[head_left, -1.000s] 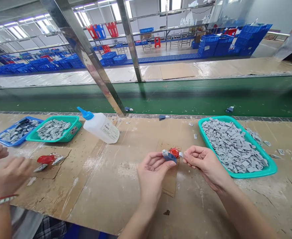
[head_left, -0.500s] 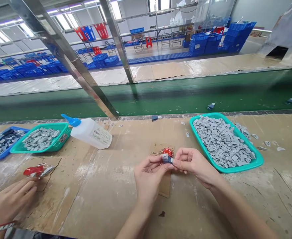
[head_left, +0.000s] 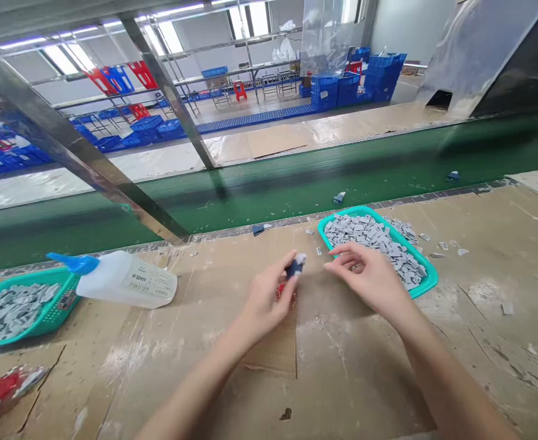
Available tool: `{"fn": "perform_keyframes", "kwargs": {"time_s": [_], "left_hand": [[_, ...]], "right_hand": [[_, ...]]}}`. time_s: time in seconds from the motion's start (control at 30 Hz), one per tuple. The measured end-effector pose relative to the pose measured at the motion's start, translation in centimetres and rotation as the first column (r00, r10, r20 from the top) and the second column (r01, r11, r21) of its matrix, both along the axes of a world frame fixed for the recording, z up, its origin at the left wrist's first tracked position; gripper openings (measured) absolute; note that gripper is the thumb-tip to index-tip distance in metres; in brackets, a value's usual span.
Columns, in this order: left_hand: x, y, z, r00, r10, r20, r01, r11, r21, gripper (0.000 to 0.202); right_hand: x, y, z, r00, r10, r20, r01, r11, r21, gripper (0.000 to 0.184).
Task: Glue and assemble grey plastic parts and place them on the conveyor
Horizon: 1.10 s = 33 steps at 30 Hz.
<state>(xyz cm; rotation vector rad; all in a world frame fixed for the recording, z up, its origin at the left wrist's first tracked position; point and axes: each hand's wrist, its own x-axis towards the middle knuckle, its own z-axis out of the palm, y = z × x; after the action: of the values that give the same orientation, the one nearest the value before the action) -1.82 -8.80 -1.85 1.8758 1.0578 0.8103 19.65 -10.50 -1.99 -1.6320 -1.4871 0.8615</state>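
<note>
My left hand point(head_left: 265, 292) is closed on a small dark blue and grey plastic part point(head_left: 294, 265), pinched between thumb and fingertips. Beneath that hand, a red object point(head_left: 280, 289) shows partly on a strip of cardboard point(head_left: 276, 351); the hand covers much of it. To the right, my right hand point(head_left: 365, 272) hovers in front of the turquoise basket point(head_left: 427, 286), its fingers bent with a small gap between thumb and forefinger. Nothing shows in it. Many small light grey plastic pieces point(head_left: 358, 229) fill the basket.
A white squeeze bottle point(head_left: 129, 279) with a blue nozzle leans by a green basket point(head_left: 60, 315) of grey pieces at left. A red item point(head_left: 0, 388) lies front left. Behind the table runs a green belt point(head_left: 269, 192) with dark blue parts; a metal post point(head_left: 172, 91) stands there.
My right hand has let go of the blue and grey part and moved right, toward the basket. My left hand still holds the part, now raised slightly. The camera view has shifted right.
</note>
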Motion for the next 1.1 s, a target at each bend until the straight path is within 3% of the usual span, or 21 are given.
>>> {"fn": "perform_keyframes", "kwargs": {"time_s": [0.07, 0.17, 0.3, 0.43, 0.57, 0.7, 0.83, 0.97, 1.03, 1.1], "left_hand": [[0.2, 3.2, 0.1, 0.991, 0.005, -0.134, 0.022, 0.978, 0.205, 0.042], [0.5, 8.9, 0.2, 0.943, 0.129, -0.305, -0.007, 0.929, 0.370, 0.038], [0.8, 15.8, -0.7, 0.813, 0.234, -0.532, 0.002, 0.914, 0.405, 0.043], [0.9, 19.7, -2.9, 0.770, 0.204, -0.605, 0.035, 0.932, 0.360, 0.041], [-0.6, 21.0, -3.7, 0.751, 0.225, -0.621, 0.012, 0.936, 0.353, 0.045], [-3.8, 21.2, -2.4, 0.726, 0.260, -0.637, -0.048, 0.942, 0.331, 0.040], [-5.9, 20.2, -1.6, 0.730, 0.184, -0.658, -0.034, 0.972, 0.234, 0.029], [-6.0, 18.5, -2.0, 0.756, 0.110, -0.645, -0.001, 0.986, 0.167, 0.028], [-5.7, 17.9, -2.2, 0.761, 0.094, -0.642, 0.001, 0.989, 0.145, 0.026], [-5.7, 17.4, -2.1, 0.757, 0.072, -0.650, 0.008, 0.993, 0.120, 0.023]], "right_hand": [[2.1, 0.8, -0.7, 0.931, -0.125, 0.342, 0.081, 0.987, 0.138, 0.019], [3.6, 1.8, -2.0, 0.798, -0.156, 0.582, 0.070, 0.983, 0.167, 0.019], [3.5, 2.4, -3.1, 0.718, -0.154, 0.679, 0.089, 0.988, 0.130, 0.019], [3.9, 1.9, -3.2, 0.745, -0.123, 0.656, 0.049, 0.990, 0.131, 0.020], [4.2, 1.5, -3.1, 0.754, -0.158, 0.638, 0.105, 0.987, 0.120, 0.013], [3.4, 1.7, -3.4, 0.725, -0.213, 0.655, 0.153, 0.977, 0.149, 0.008], [3.0, 1.6, -3.1, 0.747, -0.294, 0.597, 0.201, 0.955, 0.218, 0.016], [1.2, 0.7, -1.6, 0.898, -0.350, 0.265, 0.283, 0.923, 0.261, 0.020], [-0.9, 0.3, -1.1, 0.965, -0.259, 0.041, 0.249, 0.952, 0.177, 0.018], [-3.3, -0.1, -1.3, 0.982, -0.129, -0.136, 0.137, 0.989, 0.049, 0.019]]}}
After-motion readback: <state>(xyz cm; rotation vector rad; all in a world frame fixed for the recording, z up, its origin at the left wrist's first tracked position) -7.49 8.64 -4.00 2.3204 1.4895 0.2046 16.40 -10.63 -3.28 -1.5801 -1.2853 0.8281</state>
